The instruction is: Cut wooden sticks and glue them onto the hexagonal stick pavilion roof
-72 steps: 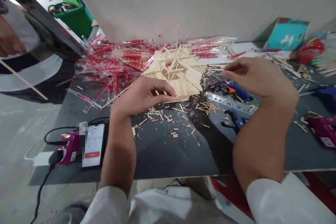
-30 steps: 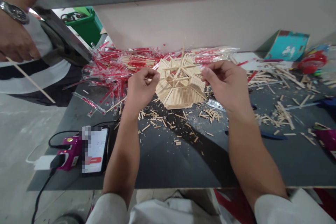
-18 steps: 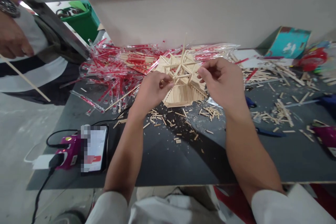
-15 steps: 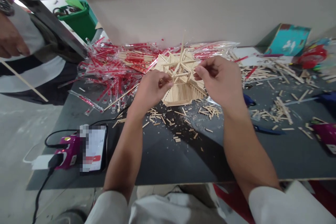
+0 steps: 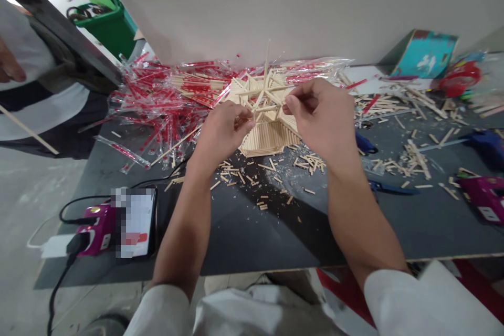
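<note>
A model of pale sticks is standing on the dark counter, nearer the back edge than the front. The left hand is holding its thumb and fingers close together at the model's upper left; the right hand is doing likewise at its upper right, hiding part of that side. Whether either grip is grasping the model or merely touching it, one cannot tell. Cut stick pieces are lying scattered toward the front edge. Plastic wrappers are crowding the back left corner, below a pale wall. A phone and a magenta power block are resting by the front left corner. A turquoise box is leaning near the back right corner; a blue-handled tool is protruding beside the right forearm. Beyond the left edge, a green bin is standing.
</note>
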The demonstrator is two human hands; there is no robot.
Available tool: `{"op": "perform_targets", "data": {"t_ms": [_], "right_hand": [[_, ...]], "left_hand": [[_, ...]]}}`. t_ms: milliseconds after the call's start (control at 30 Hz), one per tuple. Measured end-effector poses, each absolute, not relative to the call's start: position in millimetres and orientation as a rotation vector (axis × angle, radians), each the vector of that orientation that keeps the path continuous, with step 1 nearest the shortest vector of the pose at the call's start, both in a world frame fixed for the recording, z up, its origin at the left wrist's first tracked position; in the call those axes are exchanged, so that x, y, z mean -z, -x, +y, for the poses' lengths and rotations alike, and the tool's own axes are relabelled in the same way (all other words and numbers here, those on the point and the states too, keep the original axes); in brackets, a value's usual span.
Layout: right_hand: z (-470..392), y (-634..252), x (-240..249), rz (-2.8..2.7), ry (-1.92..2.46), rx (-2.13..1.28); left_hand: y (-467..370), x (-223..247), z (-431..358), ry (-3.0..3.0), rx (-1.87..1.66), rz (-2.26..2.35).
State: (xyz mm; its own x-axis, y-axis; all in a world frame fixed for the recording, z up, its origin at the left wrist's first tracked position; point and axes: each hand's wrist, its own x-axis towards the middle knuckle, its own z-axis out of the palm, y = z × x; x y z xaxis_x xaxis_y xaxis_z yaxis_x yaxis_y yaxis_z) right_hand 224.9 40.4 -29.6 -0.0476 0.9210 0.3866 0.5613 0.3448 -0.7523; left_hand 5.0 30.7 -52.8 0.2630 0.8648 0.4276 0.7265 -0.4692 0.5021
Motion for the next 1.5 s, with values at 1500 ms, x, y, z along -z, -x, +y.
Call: {"op": "perform_targets", "data": {"t_ms": [1500], "right_hand": [[39.3,-215.4,26.3,-1.785,1.314,-0.257]], "left_hand": [[-12.9,49.4,27.2,-2.430,-0.839,1.625]]}}
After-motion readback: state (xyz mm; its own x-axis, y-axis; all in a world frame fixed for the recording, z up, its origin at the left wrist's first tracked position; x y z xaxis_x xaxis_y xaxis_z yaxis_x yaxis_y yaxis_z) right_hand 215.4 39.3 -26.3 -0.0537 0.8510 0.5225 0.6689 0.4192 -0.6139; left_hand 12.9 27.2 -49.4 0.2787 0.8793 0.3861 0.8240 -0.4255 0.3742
